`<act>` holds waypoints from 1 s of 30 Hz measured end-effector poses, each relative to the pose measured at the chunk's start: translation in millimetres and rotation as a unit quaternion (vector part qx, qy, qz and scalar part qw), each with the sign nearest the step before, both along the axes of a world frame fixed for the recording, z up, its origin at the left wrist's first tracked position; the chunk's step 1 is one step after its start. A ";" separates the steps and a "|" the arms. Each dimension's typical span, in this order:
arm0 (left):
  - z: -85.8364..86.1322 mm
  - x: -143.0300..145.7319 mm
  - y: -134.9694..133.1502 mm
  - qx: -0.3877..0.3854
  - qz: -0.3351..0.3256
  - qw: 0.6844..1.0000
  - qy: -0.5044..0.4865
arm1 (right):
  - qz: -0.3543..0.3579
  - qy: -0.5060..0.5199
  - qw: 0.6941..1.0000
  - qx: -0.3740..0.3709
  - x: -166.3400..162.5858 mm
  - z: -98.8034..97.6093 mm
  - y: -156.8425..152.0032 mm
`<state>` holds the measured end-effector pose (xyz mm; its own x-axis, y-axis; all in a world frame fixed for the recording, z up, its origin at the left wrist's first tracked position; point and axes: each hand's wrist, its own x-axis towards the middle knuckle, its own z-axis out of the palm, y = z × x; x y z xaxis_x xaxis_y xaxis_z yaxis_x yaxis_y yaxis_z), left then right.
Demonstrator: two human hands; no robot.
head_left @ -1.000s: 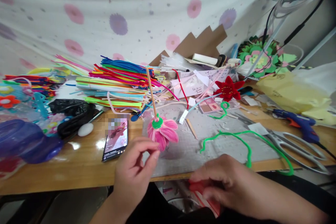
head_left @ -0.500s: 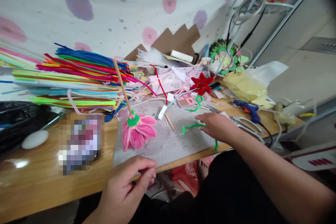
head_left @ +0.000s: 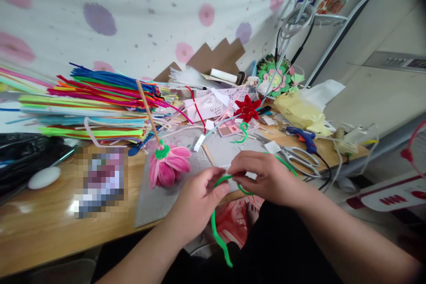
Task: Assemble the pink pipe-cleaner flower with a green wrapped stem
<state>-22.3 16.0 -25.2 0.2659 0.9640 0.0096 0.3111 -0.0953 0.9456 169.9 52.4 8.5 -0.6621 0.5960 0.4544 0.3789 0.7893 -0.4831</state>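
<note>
Both my hands pinch one long green pipe cleaner (head_left: 217,226) just above the table's front edge. My left hand (head_left: 196,202) grips it between thumb and fingers, and its free end hangs down past the edge. My right hand (head_left: 266,177) is closed on the same pipe cleaner a little to the right; the rest loops back over my wrist. A pink pipe-cleaner flower (head_left: 168,166) with a green collar on a wooden stick (head_left: 146,108) lies on the grey mat (head_left: 156,204), left of my hands.
A tall stack of coloured pipe cleaners (head_left: 86,106) fills the back left. A phone (head_left: 100,182) lies on the wooden table (head_left: 43,226). A red flower (head_left: 248,108), scissors (head_left: 296,155), a blue glue gun (head_left: 304,136) and yellow bags (head_left: 299,108) sit at the right.
My right hand has lifted the green pipe cleaner off the mat and brought it toward me. My left hand rose from the table edge and took hold of it too.
</note>
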 end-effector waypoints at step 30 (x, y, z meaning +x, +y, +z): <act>4.4 13.2 29.3 0.189 0.105 0.970 0.107 | -0.209 -0.120 0.969 -0.053 91.7 -28.7 57.6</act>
<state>-9.0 45.3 -20.9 0.0994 0.9352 0.3399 0.5469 -0.3367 0.7665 261.5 110.0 -20.2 -0.4323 0.8696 0.2388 0.7657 0.4938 -0.4122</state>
